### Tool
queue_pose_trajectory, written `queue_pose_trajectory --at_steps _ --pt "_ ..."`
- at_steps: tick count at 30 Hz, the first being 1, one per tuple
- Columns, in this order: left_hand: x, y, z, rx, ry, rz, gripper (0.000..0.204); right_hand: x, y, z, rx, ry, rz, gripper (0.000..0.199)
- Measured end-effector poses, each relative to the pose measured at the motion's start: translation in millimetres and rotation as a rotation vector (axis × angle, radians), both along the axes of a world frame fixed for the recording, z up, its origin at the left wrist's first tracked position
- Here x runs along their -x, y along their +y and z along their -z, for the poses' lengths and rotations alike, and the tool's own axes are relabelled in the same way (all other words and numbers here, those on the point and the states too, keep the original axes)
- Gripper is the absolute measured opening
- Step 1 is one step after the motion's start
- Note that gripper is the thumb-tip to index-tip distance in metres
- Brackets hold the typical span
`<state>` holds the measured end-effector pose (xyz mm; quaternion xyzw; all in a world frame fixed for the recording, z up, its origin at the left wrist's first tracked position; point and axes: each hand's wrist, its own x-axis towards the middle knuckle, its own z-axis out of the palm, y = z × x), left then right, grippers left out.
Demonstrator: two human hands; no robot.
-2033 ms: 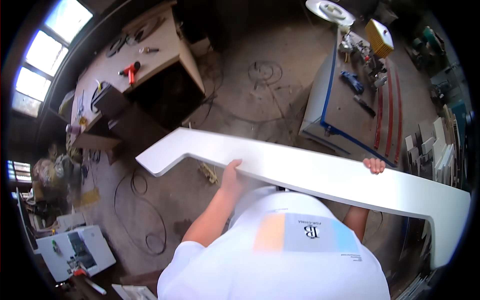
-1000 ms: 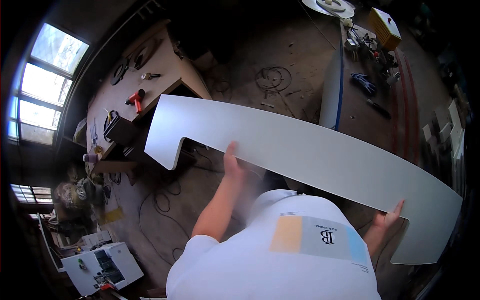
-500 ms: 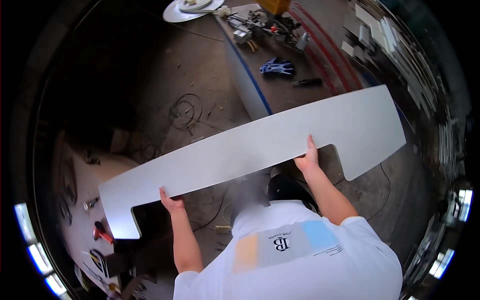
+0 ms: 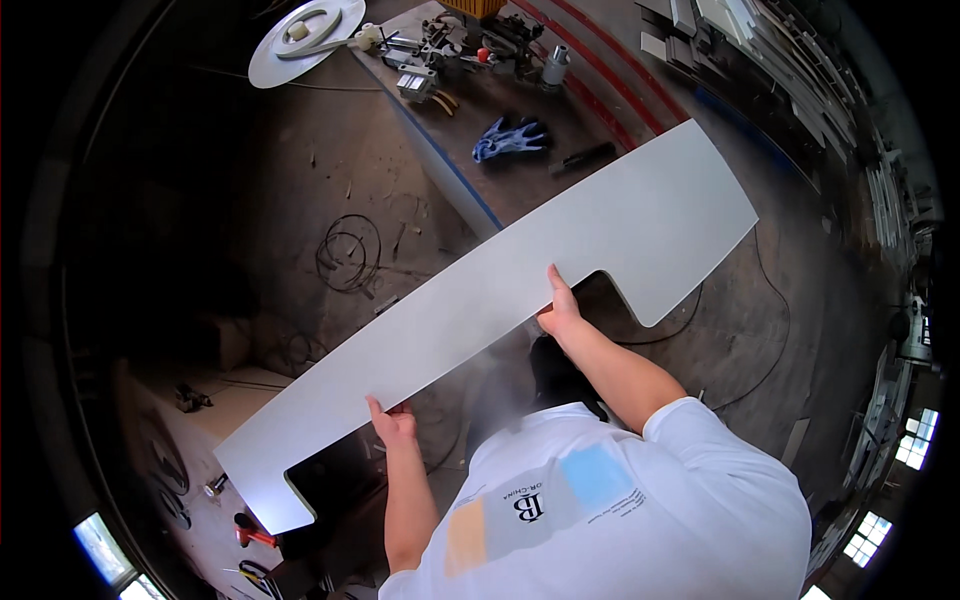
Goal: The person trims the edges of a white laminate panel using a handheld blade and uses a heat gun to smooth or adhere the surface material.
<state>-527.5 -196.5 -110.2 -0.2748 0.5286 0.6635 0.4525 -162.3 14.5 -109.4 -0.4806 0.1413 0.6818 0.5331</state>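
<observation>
A long white panel (image 4: pixel 470 300) with a cut-out notch near each end is held out in front of me, tilted so its right end lies farther away. My left hand (image 4: pixel 395 422) grips its near edge beside the left notch, thumb on top. Just left of the right notch, my right hand (image 4: pixel 560 305) grips the same edge, thumb also on top. The fingers of both hands are mostly hidden under the panel.
Beyond the panel stands a brown-topped bench (image 4: pixel 470 190) with patterned gloves (image 4: pixel 510 140), pliers (image 4: pixel 445 101) and metal machine parts. A second bench at lower left carries a red-handled tool (image 4: pixel 254 530). Coiled cable (image 4: pixel 348 253) lies on the floor. Stacked strips (image 4: pixel 770 60) fill the far right.
The panel has swung counter-clockwise in both my hands, its right end moving away and leftward, its left end nearer. The view has also turned, shifting the benches. Both grips stay on the edge.
</observation>
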Motion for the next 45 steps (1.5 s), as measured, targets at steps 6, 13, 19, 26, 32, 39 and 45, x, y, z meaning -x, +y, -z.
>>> queue_pose_trajectory --at_steps 6,13,19,26,32,39,45 --pt "-3.8 25.4 -12.8 0.065 0.098 -0.02 0.049 -17.9 18.9 -34.9 0.212 -0.224 -0.282 0.057" --pt "-5.4 40.5 5.8 0.105 0.128 -0.046 0.047 -83.4 70.1 -86.0 -0.142 -0.753 -1.298 0.054" --pt "-2.8 33.8 11.7 0.103 0.136 -0.02 0.044 -128.4 195.0 -78.5 -0.451 -1.757 -1.163 0.044" --pt "-49.9 -1.8 4.0 0.056 0.126 0.083 0.044 -148.7 311.9 -66.2 -0.267 -2.18 -1.667 0.067" --pt "-165.2 -35.8 -8.2 0.132 -0.001 0.068 0.033 -220.6 346.8 -18.1 -0.575 -2.107 -1.497 0.05" --pt "-257.3 -145.6 -34.9 0.593 0.412 1.102 0.04 -196.6 367.8 -53.7 -0.865 -2.051 -1.851 0.046" --pt "-376.9 -290.8 -49.7 0.719 0.159 1.26 0.056 -161.5 349.2 -95.0 -1.004 -2.415 -1.542 0.045"
